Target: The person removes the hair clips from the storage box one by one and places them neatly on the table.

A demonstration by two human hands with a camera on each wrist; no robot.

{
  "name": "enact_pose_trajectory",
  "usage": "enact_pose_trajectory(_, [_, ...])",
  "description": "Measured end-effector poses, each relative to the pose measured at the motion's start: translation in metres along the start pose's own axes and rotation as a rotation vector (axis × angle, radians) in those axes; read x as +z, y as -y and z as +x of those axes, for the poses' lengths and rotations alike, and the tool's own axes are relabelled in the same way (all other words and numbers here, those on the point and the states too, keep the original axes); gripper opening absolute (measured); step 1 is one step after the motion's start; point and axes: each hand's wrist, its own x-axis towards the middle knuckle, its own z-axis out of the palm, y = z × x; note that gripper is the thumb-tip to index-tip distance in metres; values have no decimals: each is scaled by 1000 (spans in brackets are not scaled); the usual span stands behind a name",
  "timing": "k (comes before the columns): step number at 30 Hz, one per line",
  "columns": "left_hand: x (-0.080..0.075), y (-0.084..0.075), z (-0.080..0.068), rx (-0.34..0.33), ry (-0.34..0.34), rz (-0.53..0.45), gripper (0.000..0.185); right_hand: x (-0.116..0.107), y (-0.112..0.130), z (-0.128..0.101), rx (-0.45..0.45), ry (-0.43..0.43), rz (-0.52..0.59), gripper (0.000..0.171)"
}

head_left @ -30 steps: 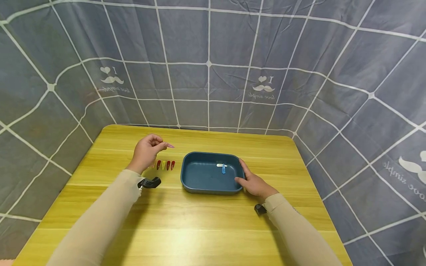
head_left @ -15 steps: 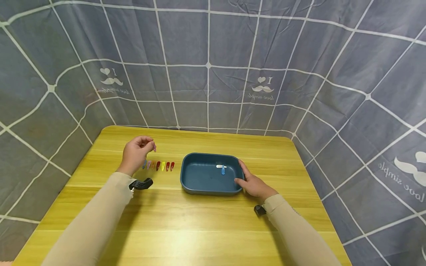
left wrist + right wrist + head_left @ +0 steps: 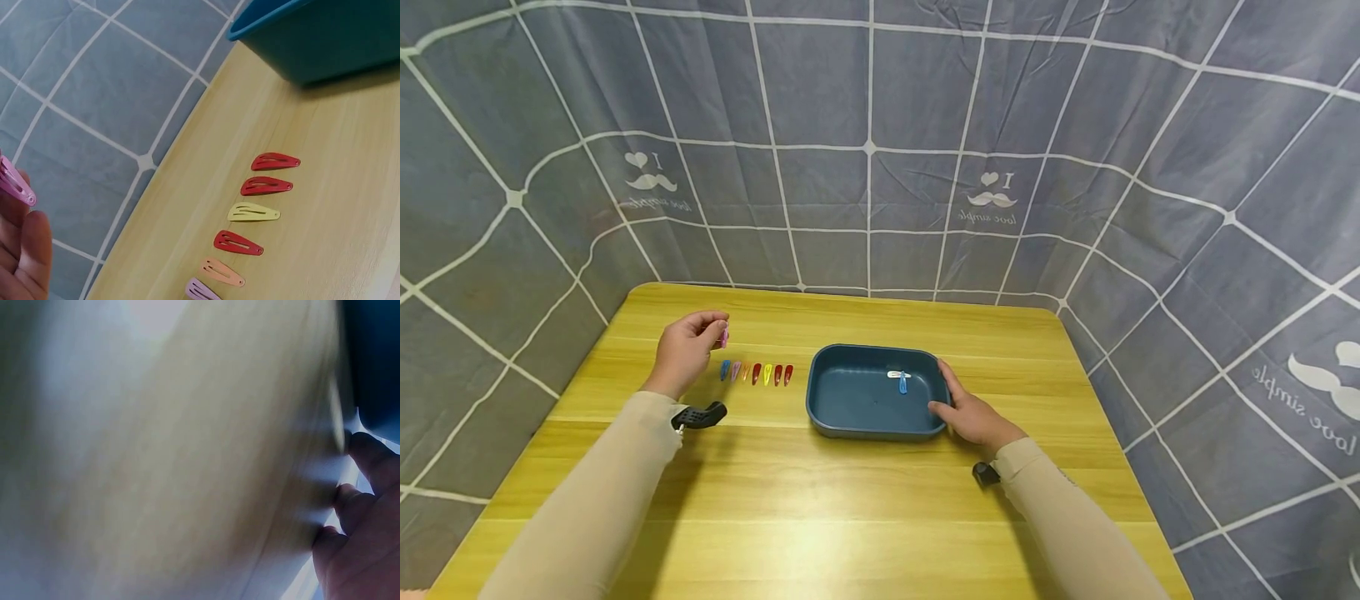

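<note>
Above the far left of the table, my left hand (image 3: 683,350) pinches a pink snap hair clip (image 3: 15,184) between thumb and fingers. Just to the right of that hand lies a row of snap hair clips: blue (image 3: 725,370), light purple, orange, dark red, a yellow clip (image 3: 767,374) and two red ones. My right hand (image 3: 976,414) grips the right wall of a dark blue plastic tray (image 3: 853,404), thumb over the rim and fingers outside. Inside the tray, a white clip (image 3: 894,375) and a blue clip (image 3: 903,386) overlap.
The wooden table (image 3: 850,517) ends at a grey curtain (image 3: 827,192) with white grid lines, which rises behind and on both sides. The tray stands to the right of the clip row, with a strip of bare wood between them.
My left hand has moved left with the pink clip, from beyond the row's right part to past its left end, uncovering the blue and purple clips. The right hand and tray stay put.
</note>
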Motion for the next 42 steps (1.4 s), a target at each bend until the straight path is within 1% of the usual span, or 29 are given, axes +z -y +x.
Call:
enact_pose_trajectory(5, [-2, 4, -1, -12, 3, -64, 33, 2, 0, 0, 11, -4, -10, 84])
enact_pose_trajectory(8, [-3, 6, -1, -34, 10, -65, 33, 3, 0, 0, 17, -4, -3, 84])
enact_pose_trajectory(10, [-5, 8, -1, -53, 22, -47, 36, 3, 1, 0, 21, -4, -4, 85])
enact_pose_trajectory(13, [-7, 11, -2, -76, 40, 6, 40, 5, 1, 1, 20, -4, -11, 85])
enact_pose_trajectory(18, [-11, 15, -3, -90, 73, 89, 47, 7, 1, 1, 18, -2, -23, 85])
enact_pose_trajectory(24, [-17, 20, -3, -101, 122, 124, 52, 8, 2, 1, 27, -2, -2, 85])
enact_pose_trajectory(28, [-23, 26, 0, -110, 122, 148, 50, 8, 3, 1, 38, 0, 20, 86])
enact_pose_trajectory(32, [-30, 33, 4, -116, 119, 150, 51, 6, 3, 2, 44, -4, 27, 86])
enact_pose_trajectory(35, [-35, 39, 7, -116, 145, 191, 53, 3, 2, 3, 45, -4, 33, 86])
enact_pose_trajectory(38, [-37, 44, 10, -120, 189, 235, 55, 2, 2, 2, 53, 3, 39, 86])
enact_pose_trajectory(42, [-39, 53, 13, -127, 225, 279, 53, 1, 3, 1, 54, 6, 19, 85])
